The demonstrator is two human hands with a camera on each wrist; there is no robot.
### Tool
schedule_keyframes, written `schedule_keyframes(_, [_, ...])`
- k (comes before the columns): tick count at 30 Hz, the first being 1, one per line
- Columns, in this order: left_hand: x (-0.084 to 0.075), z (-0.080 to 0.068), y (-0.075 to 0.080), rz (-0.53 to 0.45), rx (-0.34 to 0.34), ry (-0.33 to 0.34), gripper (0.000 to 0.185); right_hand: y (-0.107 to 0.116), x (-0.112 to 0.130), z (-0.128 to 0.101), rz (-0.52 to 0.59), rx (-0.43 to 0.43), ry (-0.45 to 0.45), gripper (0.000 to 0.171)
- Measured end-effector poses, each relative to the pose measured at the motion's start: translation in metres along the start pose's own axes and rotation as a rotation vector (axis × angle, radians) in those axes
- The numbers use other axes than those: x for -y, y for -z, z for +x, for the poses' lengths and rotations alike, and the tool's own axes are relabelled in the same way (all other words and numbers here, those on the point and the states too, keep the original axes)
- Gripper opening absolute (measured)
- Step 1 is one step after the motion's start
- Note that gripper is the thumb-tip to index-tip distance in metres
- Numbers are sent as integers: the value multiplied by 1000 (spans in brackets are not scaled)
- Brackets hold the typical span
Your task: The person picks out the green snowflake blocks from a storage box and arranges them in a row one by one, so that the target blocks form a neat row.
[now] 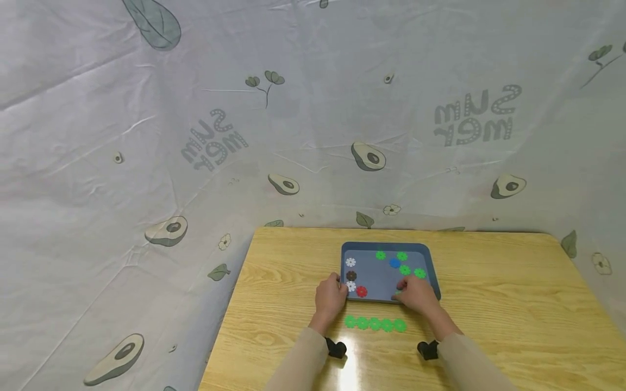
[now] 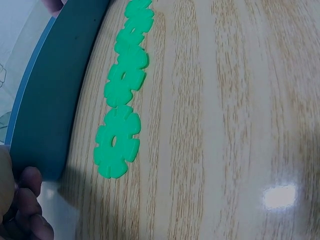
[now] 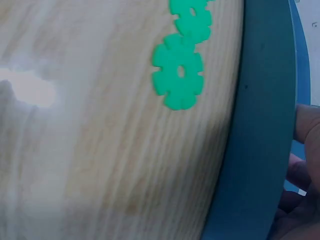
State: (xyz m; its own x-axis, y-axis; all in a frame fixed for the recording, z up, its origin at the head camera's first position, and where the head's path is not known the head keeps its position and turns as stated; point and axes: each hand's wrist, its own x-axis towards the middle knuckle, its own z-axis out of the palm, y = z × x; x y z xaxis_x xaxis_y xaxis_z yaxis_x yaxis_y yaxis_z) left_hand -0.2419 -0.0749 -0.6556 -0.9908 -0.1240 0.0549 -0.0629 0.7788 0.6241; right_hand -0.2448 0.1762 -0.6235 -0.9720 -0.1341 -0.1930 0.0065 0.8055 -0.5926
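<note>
Behind table (image 1: 513,304), "SUMMER" cloth (image 1: 473,116); left hand (image 1: 330,297) grips tray (image 1: 376,247); right hand (image 1: 417,295) unclear.

Place: a makeshift recording corner, not a lived-in room
Backdrop: grey cloth (image 1: 313,108) printed with avocados and leaves (lettering reads mirrored), hung creased on all sides
Surface: bare light-wood surface (image 1: 513,304), its far edge against the cloth
Props: blue tray (image 1: 386,247) of plastic gear discs near the far edge
</note>
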Motion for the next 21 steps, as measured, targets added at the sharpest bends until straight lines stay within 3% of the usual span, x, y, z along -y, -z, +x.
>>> schedule_keyframes(16, [-2,-2,3,2,22,14,8,3,-1,4,-99,41,70,23])
schedule_keyframes(21, [1,-2,3,1,7,-5,7,7,0,0,-56,71,78,16])
